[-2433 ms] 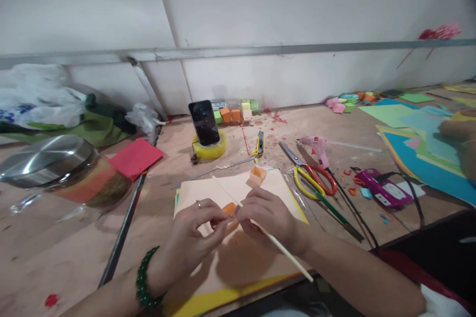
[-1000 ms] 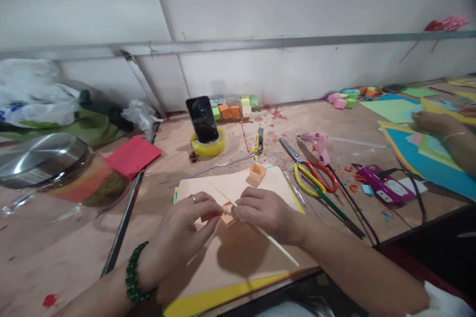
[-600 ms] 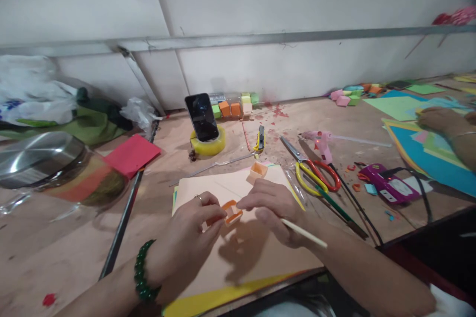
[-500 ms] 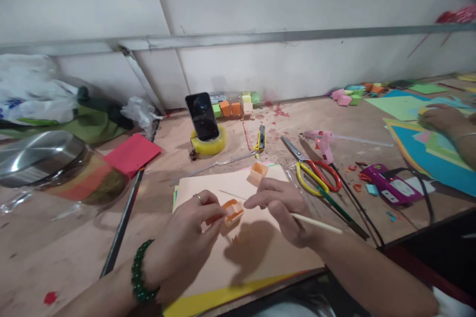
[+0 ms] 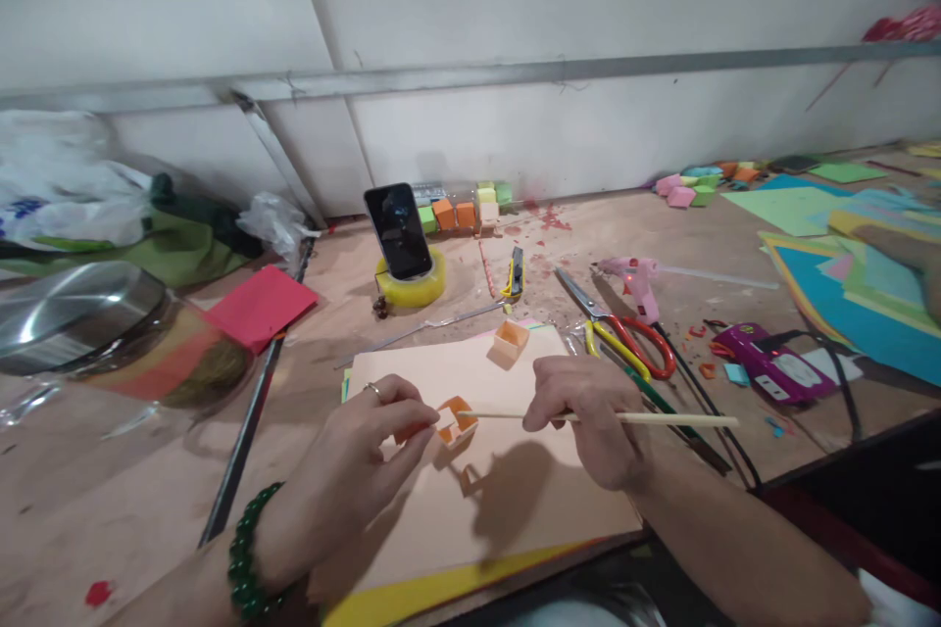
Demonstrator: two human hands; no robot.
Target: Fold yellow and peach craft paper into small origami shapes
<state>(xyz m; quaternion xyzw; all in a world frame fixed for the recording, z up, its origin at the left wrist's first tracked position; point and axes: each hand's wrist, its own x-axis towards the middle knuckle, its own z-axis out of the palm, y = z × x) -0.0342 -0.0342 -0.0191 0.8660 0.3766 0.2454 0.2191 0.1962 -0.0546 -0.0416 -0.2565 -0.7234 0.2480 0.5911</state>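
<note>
Between thumb and fingers, my left hand [image 5: 368, 451] pinches a small orange paper box [image 5: 457, 422] by its left side, just over the stack of peach paper [image 5: 412, 529]. My right hand [image 5: 588, 416] is closed round a thin pale wooden stick [image 5: 680, 419], held nearly level. The stick's left tip reaches the open top of the box; whether it touches the paper inside I cannot tell. Another small peach paper box [image 5: 511, 341] stands open at the stack's far edge. A dark shadow of my right hand falls on the sheet.
Right of the stack lie scissors [image 5: 624, 333], a pink glue gun [image 5: 638, 284] and a purple device [image 5: 771, 367]. Behind are a yellow cutter [image 5: 515, 276] and a phone [image 5: 398, 230] on a tape roll [image 5: 412, 282]. A lidded jar [image 5: 118, 333] stands left. Another person's hand [image 5: 901, 250] is far right.
My right hand has moved slightly right, and the stick has swung from a slant to nearly level, its tip now at the box. The other person's hand has shifted among the coloured papers.
</note>
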